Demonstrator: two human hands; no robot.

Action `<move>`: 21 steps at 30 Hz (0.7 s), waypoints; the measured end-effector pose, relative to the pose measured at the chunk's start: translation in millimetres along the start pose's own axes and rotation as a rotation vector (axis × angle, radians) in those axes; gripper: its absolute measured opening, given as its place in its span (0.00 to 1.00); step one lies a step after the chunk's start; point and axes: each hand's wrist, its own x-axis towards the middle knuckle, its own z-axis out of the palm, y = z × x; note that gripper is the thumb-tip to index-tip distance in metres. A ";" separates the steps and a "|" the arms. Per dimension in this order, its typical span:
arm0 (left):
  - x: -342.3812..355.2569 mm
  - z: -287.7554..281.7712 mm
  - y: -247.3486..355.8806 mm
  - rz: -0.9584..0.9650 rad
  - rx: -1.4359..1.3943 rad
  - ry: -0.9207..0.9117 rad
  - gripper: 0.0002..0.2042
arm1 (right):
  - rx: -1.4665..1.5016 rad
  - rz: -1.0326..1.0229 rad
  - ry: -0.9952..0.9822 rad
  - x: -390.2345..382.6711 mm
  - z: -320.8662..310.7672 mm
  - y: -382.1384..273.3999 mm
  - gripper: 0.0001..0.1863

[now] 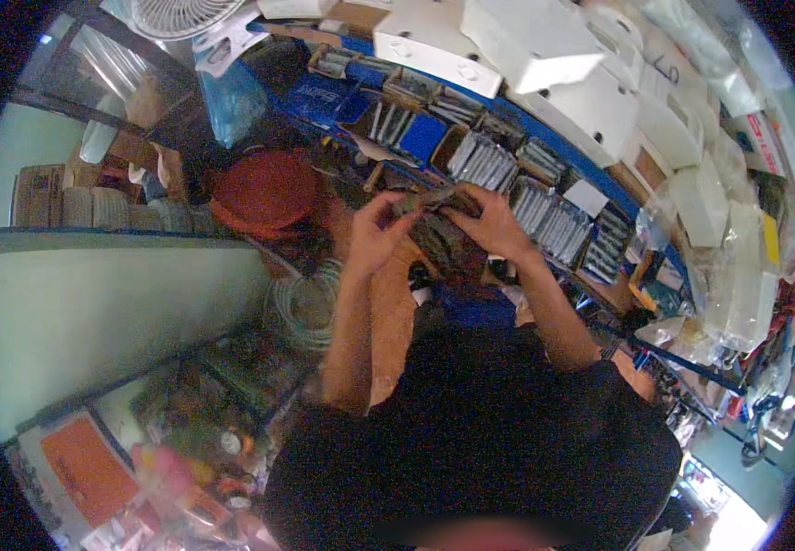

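Observation:
My left hand and my right hand are raised in front of me, close together. Between their fingertips is a small, thin, greyish strip-like piece, pinched at both ends. The picture is too dim and grainy to tell its exact kind. Just beyond and to the right of my right hand, boxes packed with rows of slim grey metal-looking pieces line a blue shelf. Below the hands, a dark box or bin shows only dimly.
White cartons stand above the blue shelf, with clear plastic bags hanging at the right. A red round tub is at the left, near a coil of pale hose. A pale panel fills the left side.

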 end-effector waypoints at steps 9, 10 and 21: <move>-46.3 103.7 24.2 0.054 0.056 0.075 0.20 | -0.008 -0.134 -0.114 -71.2 -80.4 59.0 0.17; -56.5 130.4 37.9 -0.006 0.083 0.038 0.23 | 0.066 -0.123 -0.162 -83.5 -89.1 67.5 0.17; -112.0 259.1 25.2 -0.216 -0.015 -0.193 0.25 | 0.120 -0.153 -0.602 -142.7 -180.0 143.0 0.17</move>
